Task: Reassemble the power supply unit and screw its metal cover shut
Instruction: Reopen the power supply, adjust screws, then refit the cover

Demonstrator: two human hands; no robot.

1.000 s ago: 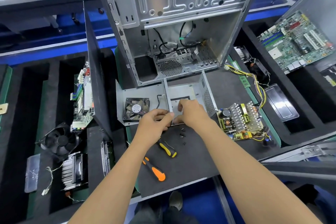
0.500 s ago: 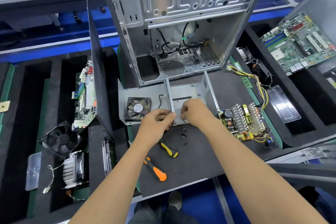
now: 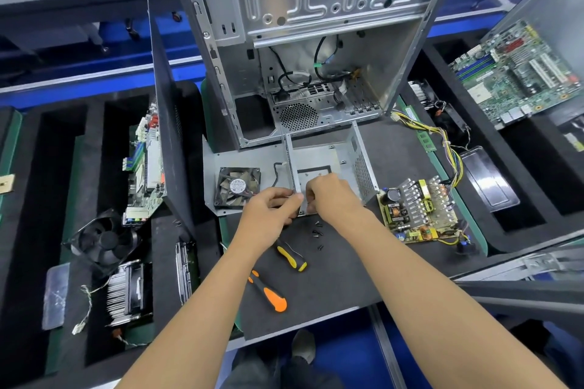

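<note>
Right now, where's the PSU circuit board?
In the head view, the green and yellow circuit board with silver heatsinks lies on the black mat, right of the open grey metal housing and beyond the right hand.

A grey metal housing [image 3: 328,158] is laid open on the dark mat, its perforated side wall raised at the right. Beside it on the left, the flat metal cover [image 3: 243,161] is spread, a black fan [image 3: 237,187] mounted on it. A yellowish circuit board [image 3: 418,211] is placed to the right, black screws [image 3: 317,232] just in front.
</note>
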